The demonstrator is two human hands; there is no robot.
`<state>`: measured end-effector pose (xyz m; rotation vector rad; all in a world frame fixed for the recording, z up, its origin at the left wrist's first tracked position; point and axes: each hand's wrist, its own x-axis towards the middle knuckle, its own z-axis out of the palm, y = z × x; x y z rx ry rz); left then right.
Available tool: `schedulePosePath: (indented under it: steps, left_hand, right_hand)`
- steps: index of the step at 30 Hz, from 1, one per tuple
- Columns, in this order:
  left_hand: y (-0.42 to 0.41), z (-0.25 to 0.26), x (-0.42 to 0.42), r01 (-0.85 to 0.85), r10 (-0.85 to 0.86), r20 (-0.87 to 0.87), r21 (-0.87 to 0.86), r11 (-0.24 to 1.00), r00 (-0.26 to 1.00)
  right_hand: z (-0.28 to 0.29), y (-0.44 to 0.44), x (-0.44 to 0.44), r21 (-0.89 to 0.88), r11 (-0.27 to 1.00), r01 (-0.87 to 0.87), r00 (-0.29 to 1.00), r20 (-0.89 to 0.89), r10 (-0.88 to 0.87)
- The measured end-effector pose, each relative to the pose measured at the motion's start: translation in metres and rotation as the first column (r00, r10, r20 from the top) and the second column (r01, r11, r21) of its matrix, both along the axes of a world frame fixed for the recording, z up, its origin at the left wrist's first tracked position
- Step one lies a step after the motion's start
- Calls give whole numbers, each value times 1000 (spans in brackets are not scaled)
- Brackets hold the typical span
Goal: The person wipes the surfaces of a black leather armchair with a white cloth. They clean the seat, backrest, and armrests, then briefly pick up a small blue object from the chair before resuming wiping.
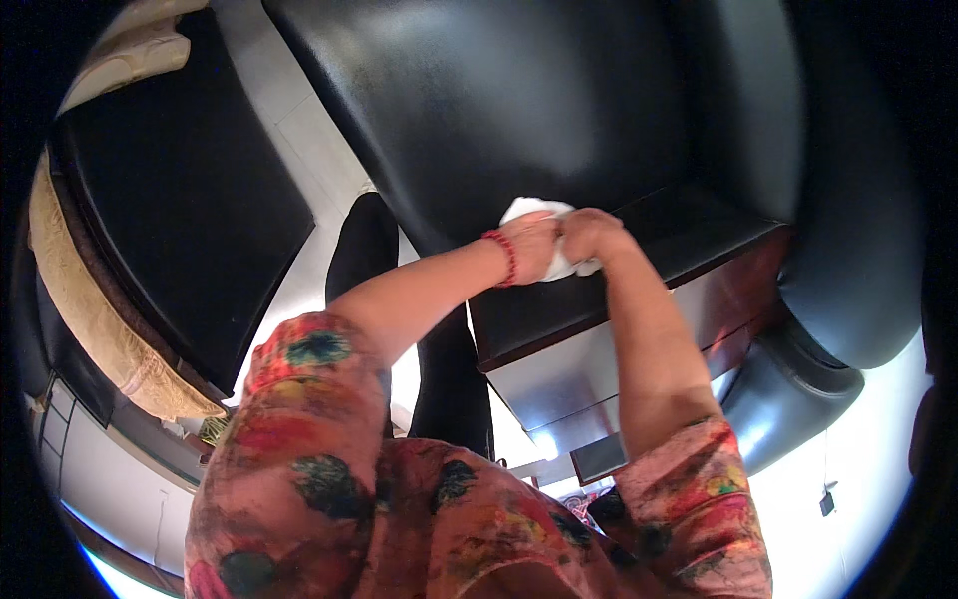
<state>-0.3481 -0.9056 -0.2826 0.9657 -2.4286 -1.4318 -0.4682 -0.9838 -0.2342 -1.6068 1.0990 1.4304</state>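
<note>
Both hands meet on a crumpled white cloth (pixel 530 206) near the middle of the head view. My left hand (pixel 535 243), with a red bead bracelet at its wrist, grips the cloth from the left. My right hand (pixel 591 233) is closed on its right part, touching or nearly touching the left. Behind and around the cloth is a black leather-like sofa seat (pixel 479 97). Below the hands lies the black top of a small wooden side cabinet (pixel 542 318). The fingertips are partly hidden in the folds.
A black-topped table or bench (pixel 179 187) stands at the left, beside a tan fabric cover (pixel 112 314). A rounded black armrest (pixel 853 247) curves at the right. Pale tiled floor (pixel 299 127) runs between the table and the seat. A black plug adapter (pixel 826 503) hangs at the lower right.
</note>
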Motion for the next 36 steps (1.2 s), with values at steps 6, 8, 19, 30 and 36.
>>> schedulePosePath:
  steps: [6,8,19,30,36]
  left_hand:
    - [26,39,84,41,-79,139,261,965,987]
    - [44,37,102,-52,43,59,165,985,997]
    - [-22,102,156,-635,653,18,251,730,757]
    - [-47,48,83,-277,350,357,-240,930,866]
    - [39,48,145,-282,301,319,-103,954,899]
  right_hand:
    - [35,30,92,70,997,44,999,24,-46]
    - [38,40,105,72,996,57,996,63,-61]
    - [86,15,90,-241,597,766,627,489,-607]
    - [23,42,86,-542,574,614,787,363,-498]
    - [10,114,128,-234,569,788,614,358,-703]
